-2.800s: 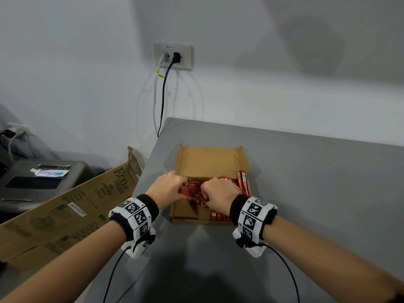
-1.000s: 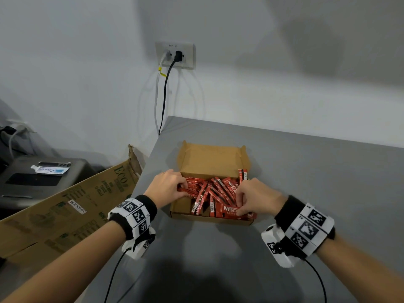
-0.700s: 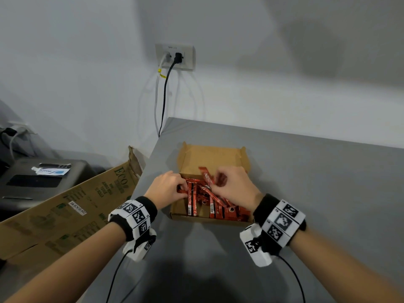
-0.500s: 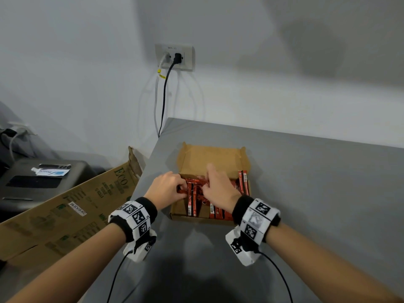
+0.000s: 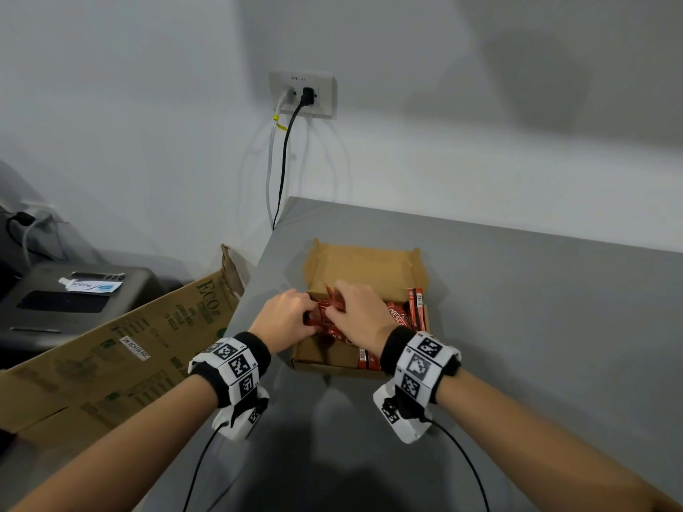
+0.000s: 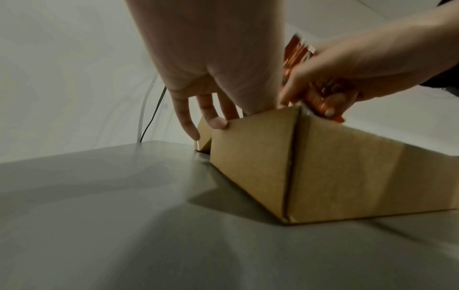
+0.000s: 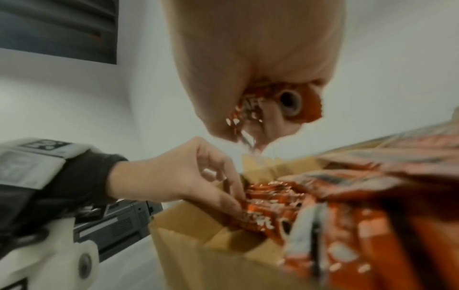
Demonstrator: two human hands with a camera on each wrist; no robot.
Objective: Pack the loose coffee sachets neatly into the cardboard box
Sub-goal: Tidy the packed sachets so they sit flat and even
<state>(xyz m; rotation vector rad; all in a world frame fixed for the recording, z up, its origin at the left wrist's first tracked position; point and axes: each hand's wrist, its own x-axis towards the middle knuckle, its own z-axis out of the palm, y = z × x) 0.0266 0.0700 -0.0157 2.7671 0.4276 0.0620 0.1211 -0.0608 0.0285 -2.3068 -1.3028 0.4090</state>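
An open brown cardboard box (image 5: 325, 364) sits on the grey table (image 5: 536, 327), lid flap up at the back. Red coffee sachets (image 5: 401, 315) lie in it, some upright along the right wall. My left hand (image 5: 308, 321) is at the box's left side, thumb and forefinger pinching sachets (image 7: 273, 198) inside, the other fingers (image 6: 216, 122) outside on the wall (image 6: 248, 157). My right hand (image 5: 334, 312) is just beside it over the box, gripping a bunch of sachets (image 6: 320, 100) in curled fingers. Both hands hide the box's left half.
The box stands close to the table's left edge. Beyond that edge leans a large printed carton (image 5: 111, 356), with a dark printer (image 5: 74, 293) behind it. A wall socket (image 5: 303, 94) has two cables hanging down behind the table's back corner.
My right hand went to the box's right side, took up sachets and came back left, beside my left hand. The left hand has stayed at the box's left wall.
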